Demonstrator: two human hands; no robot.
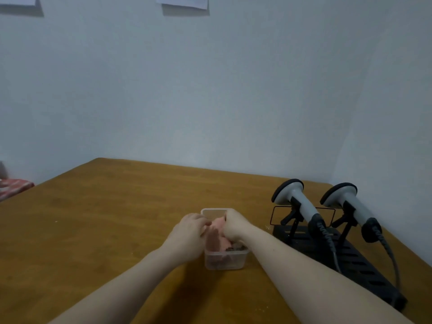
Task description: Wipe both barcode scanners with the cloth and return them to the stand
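A: Why is nothing lifted off the table (98,206) yet?

B: The stand (346,256) is kept to the right, both scanners — the nearer (295,202) and the farther (346,204) — docked head-up in it, cables trailing; they appear to be left alone until the cloth is fetched from the clear tub (225,258).

A: And the cloth (218,224) against the fingers?

B: It is bunched over the tub, gripped from the left by the left hand (189,232) and clenched in the right hand (235,226) (fingertips are hidden in the folds).

no legible text, wall papers (182,2) unreadable
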